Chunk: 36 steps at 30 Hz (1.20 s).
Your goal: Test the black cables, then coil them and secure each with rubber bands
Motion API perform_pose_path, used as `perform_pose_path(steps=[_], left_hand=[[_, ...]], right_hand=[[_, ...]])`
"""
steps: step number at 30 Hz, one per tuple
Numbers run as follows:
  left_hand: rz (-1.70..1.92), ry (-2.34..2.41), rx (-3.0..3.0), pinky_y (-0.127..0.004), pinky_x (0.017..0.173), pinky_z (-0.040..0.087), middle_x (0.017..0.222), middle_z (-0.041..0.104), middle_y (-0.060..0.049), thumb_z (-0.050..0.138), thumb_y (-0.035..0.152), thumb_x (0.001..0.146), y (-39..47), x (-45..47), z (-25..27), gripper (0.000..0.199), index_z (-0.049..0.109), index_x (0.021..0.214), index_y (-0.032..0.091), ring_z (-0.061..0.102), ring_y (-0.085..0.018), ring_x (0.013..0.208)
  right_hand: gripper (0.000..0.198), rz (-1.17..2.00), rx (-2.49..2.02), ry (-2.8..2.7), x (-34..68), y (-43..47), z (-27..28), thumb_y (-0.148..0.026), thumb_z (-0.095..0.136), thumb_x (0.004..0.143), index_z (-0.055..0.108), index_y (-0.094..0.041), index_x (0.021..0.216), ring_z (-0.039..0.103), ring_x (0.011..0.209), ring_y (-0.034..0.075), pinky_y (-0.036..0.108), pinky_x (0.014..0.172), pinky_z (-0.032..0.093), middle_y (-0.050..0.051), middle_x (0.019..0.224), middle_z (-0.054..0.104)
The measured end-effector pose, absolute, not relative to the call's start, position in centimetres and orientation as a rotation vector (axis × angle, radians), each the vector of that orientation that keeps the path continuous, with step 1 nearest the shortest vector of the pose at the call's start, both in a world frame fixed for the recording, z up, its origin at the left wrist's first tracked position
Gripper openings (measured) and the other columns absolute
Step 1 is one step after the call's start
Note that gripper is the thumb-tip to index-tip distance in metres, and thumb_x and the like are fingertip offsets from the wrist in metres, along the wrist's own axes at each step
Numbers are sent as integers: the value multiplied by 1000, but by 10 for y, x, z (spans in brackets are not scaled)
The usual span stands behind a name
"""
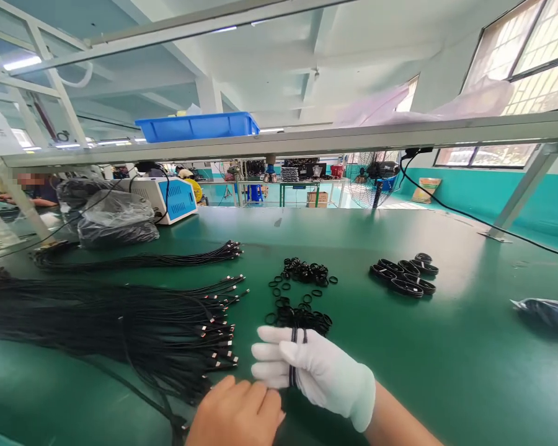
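My right hand (pixel 314 371), in a white glove, is turned palm towards me with its fingers pointing left. Strands of black cable (pixel 292 375) loop around its fingers, and the thumb presses over them. Just below and left, my bare left hand (pixel 236 412) is closed, knuckles up; whatever its fingertips grip is hidden. Beyond the glove lies a heap of small black rings (pixel 302 317), with another pile of rings (pixel 307 271) behind. To the left, many straight black cables (pixel 121 316) lie spread out, their plugs facing right.
Several coiled cables (pixel 404 275) sit on the green table (pixel 469 353) at right, near a plastic bag (pixel 551 314). A second cable bundle (pixel 144 261), bagged dark goods (pixel 116 217) and a blue-white machine (pixel 167 198) are at left. Overhead, a shelf (pixel 307 144) carries a blue tray (pixel 198 128).
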<state>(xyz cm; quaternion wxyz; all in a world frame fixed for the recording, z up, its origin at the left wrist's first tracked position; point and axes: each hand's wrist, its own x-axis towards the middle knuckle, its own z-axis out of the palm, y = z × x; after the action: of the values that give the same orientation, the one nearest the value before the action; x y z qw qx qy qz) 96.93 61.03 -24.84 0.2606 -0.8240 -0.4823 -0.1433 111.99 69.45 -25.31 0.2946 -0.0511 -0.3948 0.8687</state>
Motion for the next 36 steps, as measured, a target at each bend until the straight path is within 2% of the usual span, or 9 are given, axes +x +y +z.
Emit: perform_pose_path(steps=[6, 11, 14, 17, 20, 24, 29, 34, 36], left_hand=[[-693, -1842, -2946, -19, 52, 35, 62, 60, 7, 70, 27, 67, 640, 955, -181, 10, 63, 68, 21, 53, -11, 58], [-1225, -1918, -2946, -21, 60, 42, 70, 66, 0, 47, 23, 81, 656, 949, -224, 22, 67, 75, 16, 56, -13, 65], [-928, -1848, -2670, -24, 63, 43, 73, 66, -1, 37, 16, 85, 650, 940, -257, 29, 64, 75, 18, 58, -15, 68], [-617, -1674, -2403, -27, 64, 43, 73, 66, -1, 35, 16, 87, 637, 935, -276, 29, 61, 76, 22, 60, -17, 66], [-484, -1446, -2304, -28, 56, 39, 67, 64, 0, 38, 13, 85, 624, 947, -282, 25, 59, 75, 22, 59, -17, 57], [-444, -1357, -2289, -29, 50, 32, 60, 61, 2, 47, 10, 79, 617, 967, -262, 19, 55, 65, 21, 54, -16, 51], [-375, -1574, -2589, -24, 55, 33, 68, 64, 6, 67, 25, 72, 621, 954, -205, 10, 58, 71, 22, 56, -14, 61], [-965, -2130, -3054, -18, 46, 33, 55, 55, 8, 73, 27, 62, 635, 940, -204, 15, 61, 66, 18, 47, -9, 51], [-1224, -2218, -3003, -18, 47, 34, 56, 55, 6, 66, 28, 69, 640, 943, -219, 13, 61, 68, 16, 47, -9, 53]], right_hand=[[44, 2653, -21, -1347, 1121, 680, -269, -27, 74, 65, 64, -6, 103, 64, 83, 25, 44, 86, 37, 15, 86, 69], [43, 2538, 2, -1134, 1121, 675, -259, -29, 77, 60, 67, -16, 100, 62, 75, 21, 45, 83, 38, 8, 80, 68], [47, 2438, 27, -979, 1120, 680, -249, -33, 79, 58, 64, -22, 101, 58, 73, 17, 39, 77, 39, 3, 83, 63], [35, 2348, 74, -950, 1120, 689, -242, -32, 76, 64, 62, -19, 93, 53, 71, 15, 31, 68, 38, 0, 77, 55], [32, 2279, -19, -932, 1119, 693, -243, -31, 75, 66, 60, -18, 91, 52, 71, 14, 31, 69, 38, 0, 78, 55], [50, 2206, -331, -1027, 1115, 690, -254, -32, 78, 63, 59, -16, 106, 57, 87, 19, 37, 84, 38, 7, 94, 62], [42, 2503, -195, -1292, 1113, 679, -270, -35, 74, 68, 64, -6, 97, 59, 70, 17, 33, 72, 41, 9, 75, 64], [33, 2620, -120, -1363, 1113, 672, -278, -25, 70, 67, 67, -4, 93, 63, 70, 20, 41, 80, 39, 12, 72, 67], [36, 2575, -96, -1339, 1111, 671, -277, -29, 69, 67, 66, -6, 95, 62, 70, 21, 42, 79, 40, 12, 72, 67]])
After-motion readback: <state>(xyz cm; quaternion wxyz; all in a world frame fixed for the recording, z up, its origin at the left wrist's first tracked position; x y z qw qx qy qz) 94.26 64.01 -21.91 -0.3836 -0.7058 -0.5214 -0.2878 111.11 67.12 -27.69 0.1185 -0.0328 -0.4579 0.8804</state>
